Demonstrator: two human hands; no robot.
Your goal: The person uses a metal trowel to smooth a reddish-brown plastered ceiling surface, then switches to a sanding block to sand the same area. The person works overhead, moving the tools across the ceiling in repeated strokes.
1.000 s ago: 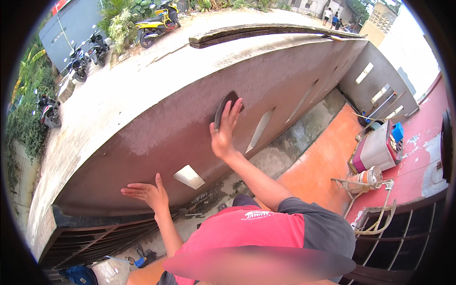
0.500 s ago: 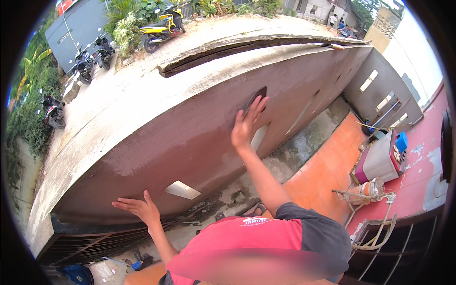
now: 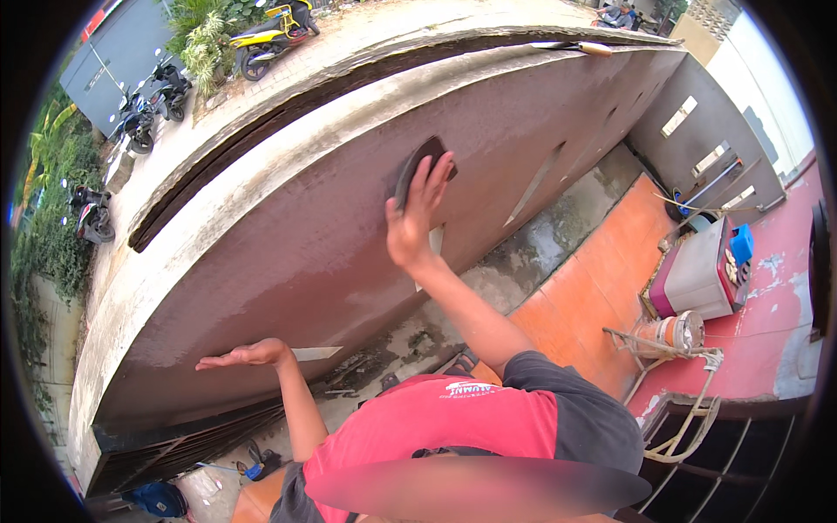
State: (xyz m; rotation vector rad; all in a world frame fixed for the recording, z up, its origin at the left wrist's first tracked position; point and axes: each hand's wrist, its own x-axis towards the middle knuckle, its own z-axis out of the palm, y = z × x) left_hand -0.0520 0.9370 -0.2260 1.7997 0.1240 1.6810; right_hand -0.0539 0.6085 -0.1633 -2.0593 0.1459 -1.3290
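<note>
My right hand presses a thin, dark, flat pad against the plastered wall, with fingers stretched along it. Whether the pad is sandpaper or something stiffer I cannot make out. Lower and to the left, my left hand holds nothing. Its fingers are extended together, palm turned upward, beside the wall's left part; whether it touches the surface is unclear. Just to its right a pale slot pierces the wall. Damp-looking darker patches cover the plaster around both hands.
On the wall's top ledge lies a tool with a wooden handle. To the right stand a grey-and-magenta box with a blue container on it, an orange bucket and a cane frame. A yellow motorbike is parked beyond.
My right hand and the dark pad have shifted left and slightly up. The left hand has turned from upright fingers to lying palm up. The whole view has moved a little.
</note>
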